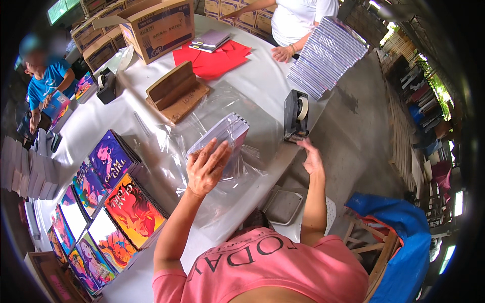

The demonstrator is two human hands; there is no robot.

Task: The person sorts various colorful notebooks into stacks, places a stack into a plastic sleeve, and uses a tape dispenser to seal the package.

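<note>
My left hand (pixel 206 169) lies with its fingers stretched out against the near side of a stack of spiral notebooks (pixel 222 130). The stack sits on clear plastic film (pixel 247 161), which spreads wrinkled around it on the table. At the table's right edge stands a black tape dispenser (pixel 297 113) with a roll of tape. My right hand (pixel 312 159) is at its near end, fingertips by the cutting edge and thumb apart from them. Whether a strip of tape touches those fingers is too small to make out.
Colourful spiral notebooks (pixel 134 209) lie in rows at left. Beyond the film are a brown cardboard piece (pixel 177 96), red sheets (pixel 214 60) and an open carton (pixel 159 33). A co-worker in white (pixel 303 20) stands by a tall notebook stack (pixel 328 58); another in blue (pixel 48 86) works at far left.
</note>
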